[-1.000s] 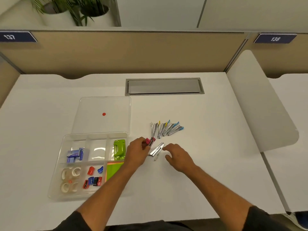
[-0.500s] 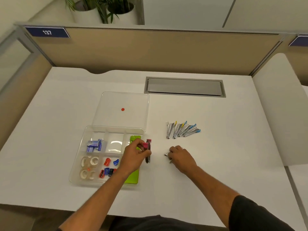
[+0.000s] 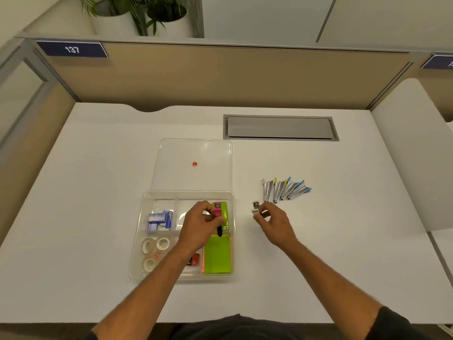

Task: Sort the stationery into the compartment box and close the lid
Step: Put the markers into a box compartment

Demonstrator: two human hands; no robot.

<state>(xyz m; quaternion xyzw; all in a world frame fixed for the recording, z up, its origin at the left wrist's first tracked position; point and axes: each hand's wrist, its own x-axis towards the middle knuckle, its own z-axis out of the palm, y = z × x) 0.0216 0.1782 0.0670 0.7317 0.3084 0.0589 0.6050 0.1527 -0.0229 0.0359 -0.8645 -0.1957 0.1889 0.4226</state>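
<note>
A clear compartment box [image 3: 137, 244] lies on the white desk with its lid [image 3: 193, 153] open flat behind it. My left hand [image 3: 198, 223] hovers over the box's upper right compartment, shut on a pink and black stapler [image 3: 218, 217] above a green stapler [image 3: 224, 209]. My right hand [image 3: 274, 222], just right of the box, pinches a small silver stapler [image 3: 255, 208] lifted off the desk. Several silver staplers [image 3: 284, 190] with yellow and blue ends fan out on the desk beyond it.
The box also holds blue staple packs [image 3: 159, 219], tape rolls [image 3: 155, 246], small red items [image 3: 195, 260] and green sticky notes [image 3: 218, 256]. A grey cable hatch [image 3: 279, 127] sits in the desk behind. A beige partition [image 3: 220, 74] closes the back.
My left hand carried the pink stapler leftward from the desk to over the box. My right hand picked a silver stapler up off the desk. The view shifted left.
</note>
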